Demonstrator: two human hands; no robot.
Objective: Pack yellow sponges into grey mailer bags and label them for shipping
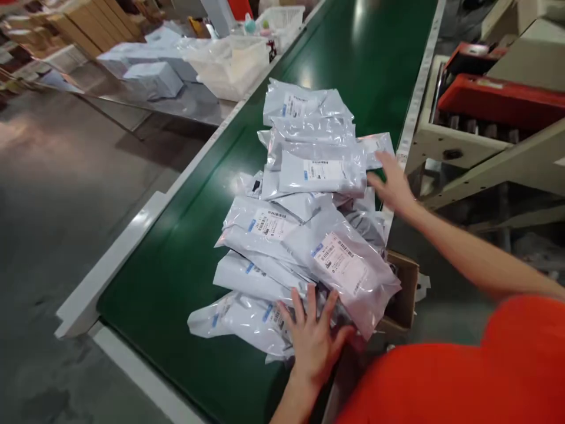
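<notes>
Glossy white plastic mailing bags (324, 171) with printed labels lie in an overlapping heap on a green conveyor belt (176, 277). My left hand (311, 341) is spread over the near end of the heap, its fingertips on the lower bags. Beside it, a pinkish-white bag (342, 268) slants across the pile with its label up. My right hand (392, 182) is at the heap's right side, fingers apart, by a small mailing bag (377, 144) that sticks out there. Its fingertips overlap the bag's lower edge; whether they press on it I cannot tell.
A pale metal rail (194, 171) edges the belt. Below its right edge stands an open cardboard box (404, 288). Across the belt, a metal table (185, 106) carries white boxes (154, 79) and a translucent plastic bin (232, 65). Beige machinery with a red part (503, 103) stands at right.
</notes>
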